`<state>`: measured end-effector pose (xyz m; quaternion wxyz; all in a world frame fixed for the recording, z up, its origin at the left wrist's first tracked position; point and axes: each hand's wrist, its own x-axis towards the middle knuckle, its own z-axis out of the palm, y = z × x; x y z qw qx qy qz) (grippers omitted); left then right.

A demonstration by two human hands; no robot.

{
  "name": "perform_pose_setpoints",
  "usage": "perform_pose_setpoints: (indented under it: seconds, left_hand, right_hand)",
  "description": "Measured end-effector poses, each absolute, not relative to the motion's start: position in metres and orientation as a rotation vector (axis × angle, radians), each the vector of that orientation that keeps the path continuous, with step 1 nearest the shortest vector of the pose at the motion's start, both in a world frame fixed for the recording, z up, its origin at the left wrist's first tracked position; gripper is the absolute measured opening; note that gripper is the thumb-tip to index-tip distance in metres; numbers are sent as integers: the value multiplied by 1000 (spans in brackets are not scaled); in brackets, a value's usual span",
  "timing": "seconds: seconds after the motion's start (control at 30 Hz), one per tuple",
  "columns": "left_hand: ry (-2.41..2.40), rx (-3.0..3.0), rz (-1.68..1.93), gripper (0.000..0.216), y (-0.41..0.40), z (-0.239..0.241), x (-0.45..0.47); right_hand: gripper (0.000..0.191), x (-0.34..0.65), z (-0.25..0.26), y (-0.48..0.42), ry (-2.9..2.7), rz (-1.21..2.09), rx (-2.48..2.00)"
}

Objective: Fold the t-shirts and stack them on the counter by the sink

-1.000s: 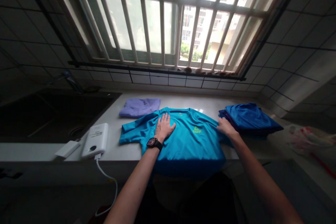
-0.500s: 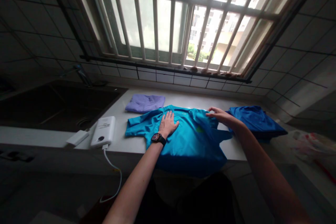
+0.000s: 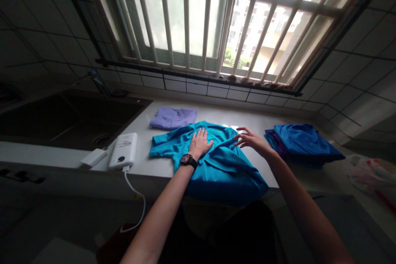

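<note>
Teal shirt (image 3: 224,175) at 12 o'clock on the tabletop (image 3: 140,154), right side newly folded inward; left hand (image 3: 200,143) flat and open on it, gripping nothing; right hand (image 3: 252,140) just released, fingers spread, empty, hovering.

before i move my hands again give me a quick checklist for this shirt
Left hand lying flat on the turquoise T-shirt: ok.
Shirt smooth and fully on the surface: not ok, it is creased and its near end hangs over the counter edge.
Right hand touching the shirt: cannot tell, its fingers are spread near the shirt's far side.
White power bank apart from the shirt: ok.
Stack of blue clothes apart from the shirt: ok.
</note>
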<state>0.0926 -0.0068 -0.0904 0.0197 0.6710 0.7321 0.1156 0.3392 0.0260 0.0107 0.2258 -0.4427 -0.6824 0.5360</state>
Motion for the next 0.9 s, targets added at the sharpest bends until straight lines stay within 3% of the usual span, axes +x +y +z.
perform_pose_setpoints:
  seconds: [0.13, 0.23, 0.5, 0.6, 0.67, 0.9]
  left_hand:
    - [2264, 2061, 412, 69, -7, -91, 93]
    - [2253, 2070, 515, 63, -9, -87, 94]
    - [2200, 2099, 514, 56, -11, -84, 96]
    - [2215, 2078, 476, 57, -11, -84, 97]
    - [2225, 2065, 458, 56, -12, -84, 97]
    - [2215, 2083, 478, 54, -11, -87, 94]
  right_hand:
    - [26, 350, -27, 38, -2219, 926, -1748]
    - [22, 352, -43, 33, -2314, 647, -1701]
    - [60, 318, -47, -52, -2525, 336, -1159]
    - [28, 306, -50, -61, -2674, 223, -1158]
    - [16, 308, -48, -51, -2615, 236, -1181]
    - [34, 403, -44, -1, -1645, 384, -1675]
